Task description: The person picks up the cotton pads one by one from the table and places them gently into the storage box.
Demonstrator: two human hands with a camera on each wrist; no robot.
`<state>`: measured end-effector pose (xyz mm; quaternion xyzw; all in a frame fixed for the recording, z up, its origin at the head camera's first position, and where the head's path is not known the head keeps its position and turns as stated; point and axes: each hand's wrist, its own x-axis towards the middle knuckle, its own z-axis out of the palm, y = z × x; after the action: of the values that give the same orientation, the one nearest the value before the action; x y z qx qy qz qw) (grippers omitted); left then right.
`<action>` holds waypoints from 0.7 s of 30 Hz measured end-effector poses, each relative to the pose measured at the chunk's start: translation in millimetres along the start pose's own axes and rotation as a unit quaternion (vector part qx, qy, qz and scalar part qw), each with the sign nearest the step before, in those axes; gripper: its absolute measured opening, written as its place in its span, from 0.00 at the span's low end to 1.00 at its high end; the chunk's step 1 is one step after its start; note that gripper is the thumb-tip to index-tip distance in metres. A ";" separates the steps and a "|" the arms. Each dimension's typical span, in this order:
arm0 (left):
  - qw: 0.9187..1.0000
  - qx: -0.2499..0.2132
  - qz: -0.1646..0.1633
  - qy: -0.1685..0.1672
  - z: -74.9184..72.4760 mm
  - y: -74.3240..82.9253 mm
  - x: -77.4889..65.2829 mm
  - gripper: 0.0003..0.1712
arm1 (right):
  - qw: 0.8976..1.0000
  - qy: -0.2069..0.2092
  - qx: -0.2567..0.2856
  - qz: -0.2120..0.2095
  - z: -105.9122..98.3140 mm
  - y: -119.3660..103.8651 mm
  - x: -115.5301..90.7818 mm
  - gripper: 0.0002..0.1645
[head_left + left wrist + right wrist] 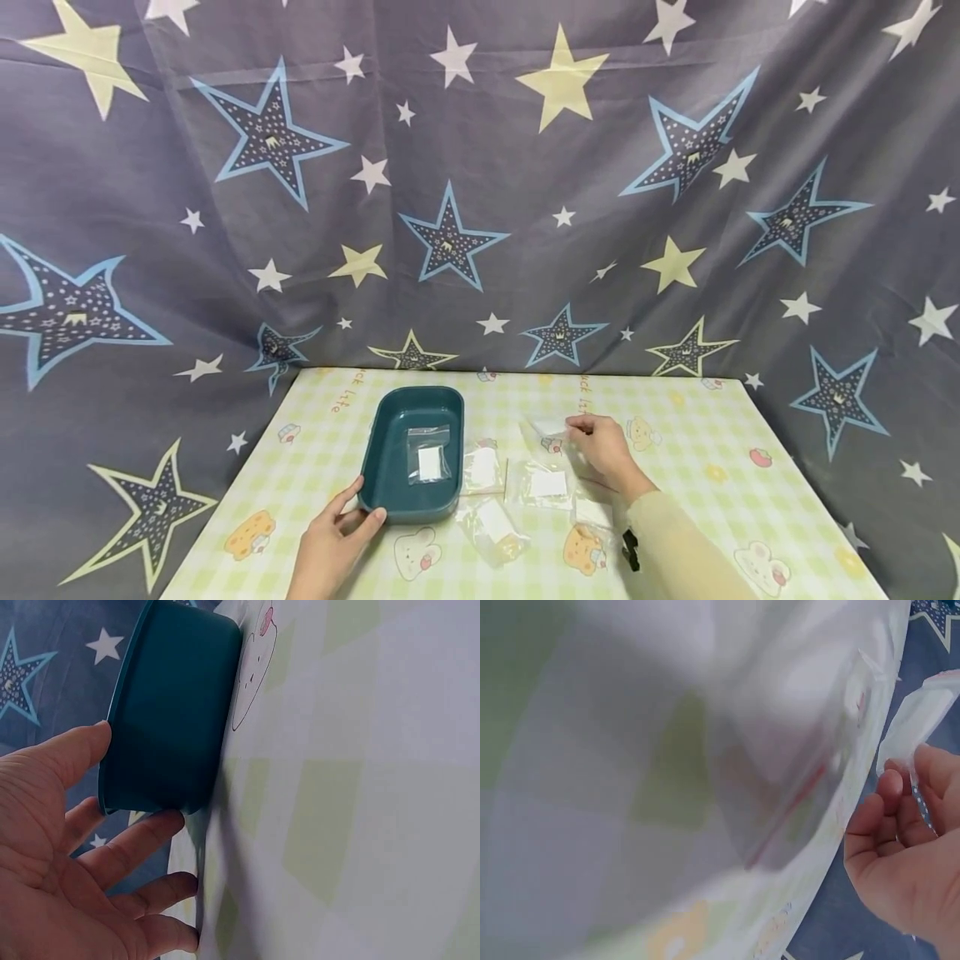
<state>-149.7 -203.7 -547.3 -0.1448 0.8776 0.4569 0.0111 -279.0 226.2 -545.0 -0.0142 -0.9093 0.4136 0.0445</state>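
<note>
My left hand (333, 537) holds a teal rectangular tray (169, 705) at its near left corner, thumb on the near rim and fingers at the left side. Inside the tray lies a clear zip bag with a white label (430, 463). My right hand (602, 443) pinches another clear plastic bag (919, 716) by its edge between thumb and fingertips, raised above the table. In the head view this bag (546, 429) shows only faintly. Several similar bags with white labels lie between tray and right hand, among them one bag (547, 483) just below the raised one.
A green checked tablecloth (300, 467) with cartoon prints covers the table. More labelled bags lie beside the tray, such as one bag (482, 471) against its right side and a bag (495, 529) nearer the front. A grey star-patterned curtain (480, 167) hangs behind the table.
</note>
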 end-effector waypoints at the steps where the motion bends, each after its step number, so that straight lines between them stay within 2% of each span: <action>1: 1.000 0.000 0.000 -0.001 -0.2 0.1 -0.1 0.52 | 1.000 0.001 0.000 -0.004 -2.4 1.1 0.5 0.15; 5: 1.000 0.007 0.005 0.000 0.1 -1.5 0.0 0.51 | 1.000 0.005 -0.006 -0.015 -10.9 2.7 1.6 0.16; 12: 1.000 0.020 0.006 0.001 1.7 -4.7 0.5 0.51 | 1.000 0.008 0.008 -0.006 -19.5 -5.1 3.0 0.18; 21: 1.000 0.017 0.006 0.002 -0.4 -0.4 1.3 0.51 | 0.999 0.023 0.006 -0.046 -28.7 -27.4 11.3 0.19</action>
<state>-150.8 -204.5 -547.6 -0.1407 0.8860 0.4418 0.0090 -287.3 230.4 -504.8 0.0186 -0.9050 0.4164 0.0846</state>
